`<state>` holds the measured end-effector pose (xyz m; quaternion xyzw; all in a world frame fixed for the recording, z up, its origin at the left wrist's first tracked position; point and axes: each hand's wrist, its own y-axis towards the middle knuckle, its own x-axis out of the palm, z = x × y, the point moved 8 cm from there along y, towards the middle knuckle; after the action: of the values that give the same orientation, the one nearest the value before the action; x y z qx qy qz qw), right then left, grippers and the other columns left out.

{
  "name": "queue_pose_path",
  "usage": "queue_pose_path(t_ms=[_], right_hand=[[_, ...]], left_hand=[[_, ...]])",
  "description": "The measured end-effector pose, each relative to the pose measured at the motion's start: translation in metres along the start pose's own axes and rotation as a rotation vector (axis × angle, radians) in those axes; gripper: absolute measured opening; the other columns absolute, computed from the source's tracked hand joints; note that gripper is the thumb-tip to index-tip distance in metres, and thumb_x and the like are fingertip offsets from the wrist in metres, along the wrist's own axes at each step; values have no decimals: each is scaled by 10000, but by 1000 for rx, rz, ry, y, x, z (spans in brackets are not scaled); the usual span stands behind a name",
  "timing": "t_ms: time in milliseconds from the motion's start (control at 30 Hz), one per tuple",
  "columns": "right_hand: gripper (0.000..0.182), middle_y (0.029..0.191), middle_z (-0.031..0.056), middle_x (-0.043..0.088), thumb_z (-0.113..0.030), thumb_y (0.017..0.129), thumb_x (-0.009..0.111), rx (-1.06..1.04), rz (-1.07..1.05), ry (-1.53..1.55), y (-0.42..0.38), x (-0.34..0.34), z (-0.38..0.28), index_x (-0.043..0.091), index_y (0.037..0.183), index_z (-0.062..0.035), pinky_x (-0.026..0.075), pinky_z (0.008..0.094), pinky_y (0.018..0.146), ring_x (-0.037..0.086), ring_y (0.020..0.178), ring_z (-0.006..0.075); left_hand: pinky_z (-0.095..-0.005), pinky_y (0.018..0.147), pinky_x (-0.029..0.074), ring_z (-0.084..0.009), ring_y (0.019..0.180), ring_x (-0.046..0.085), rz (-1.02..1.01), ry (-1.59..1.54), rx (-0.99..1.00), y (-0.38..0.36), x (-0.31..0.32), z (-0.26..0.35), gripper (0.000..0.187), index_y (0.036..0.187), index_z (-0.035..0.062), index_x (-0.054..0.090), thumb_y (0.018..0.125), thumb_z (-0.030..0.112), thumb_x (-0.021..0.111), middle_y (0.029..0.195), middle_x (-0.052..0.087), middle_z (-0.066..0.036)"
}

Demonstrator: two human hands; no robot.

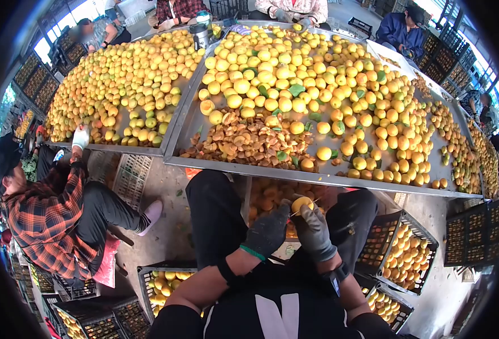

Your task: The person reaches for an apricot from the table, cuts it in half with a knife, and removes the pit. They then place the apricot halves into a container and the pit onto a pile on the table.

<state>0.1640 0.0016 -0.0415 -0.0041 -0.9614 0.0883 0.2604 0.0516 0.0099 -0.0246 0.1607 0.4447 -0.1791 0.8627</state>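
Note:
Both hands wear dark grey gloves and meet above my lap, just below the table edge. My right hand (313, 229) is closed on a yellow fruit (302, 205), held up at its fingertips. Beside it, my left hand (268, 230) has its fingers curled close to the fruit; a thin, light-coloured thing shows near the fruit, too small to make out. Beneath the hands, a crate of orange fruit (265, 195) sits between my knees. On the metal table ahead lie many yellow fruits (283, 72), some green leaves and a pile of brownish fruit pieces (249, 138).
The metal table's front edge (317, 179) runs just beyond my knees. Crates of fruit stand at the right (409, 254) and at the lower left (162, 288). A person in a plaid shirt (49, 217) sits at the left; other people are around the table's far side.

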Motion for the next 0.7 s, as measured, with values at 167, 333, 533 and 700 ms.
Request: queue_pose_path(t_ms=[167,333,533,700], right_hand=[[371,1160,94,588,-231,1011,439,122,28,382,5,-2,27,498,1277,21,441,299,955,572,1071,182],[359,1103,75,608,-259,987,500,51,21,60,-5,5,-8,524,1229,5,463,283,897,590,1004,173],[331,1019,35,625,-243,967,549,-34,31,-116,-16,19,-37,558,1190,2,474,255,825,585,901,107],[311,1003,25,641,-169,939,602,-88,53,-184,-21,27,-57,569,1192,10,479,236,804,594,872,87]], left_hand=[[-425,584,516,-294,718,652,66,93,111,3,-3,-4,422,1302,38,490,888,118,510,957,645,-151],[-414,561,513,-280,685,656,73,30,97,3,-5,-1,521,1385,74,420,885,152,544,965,645,-138],[-381,523,499,-256,632,642,47,-14,53,9,-43,27,678,1477,143,314,862,165,599,946,642,-118],[-361,517,490,-247,601,631,137,34,166,9,-71,49,704,1485,173,310,853,178,620,955,656,-111]])
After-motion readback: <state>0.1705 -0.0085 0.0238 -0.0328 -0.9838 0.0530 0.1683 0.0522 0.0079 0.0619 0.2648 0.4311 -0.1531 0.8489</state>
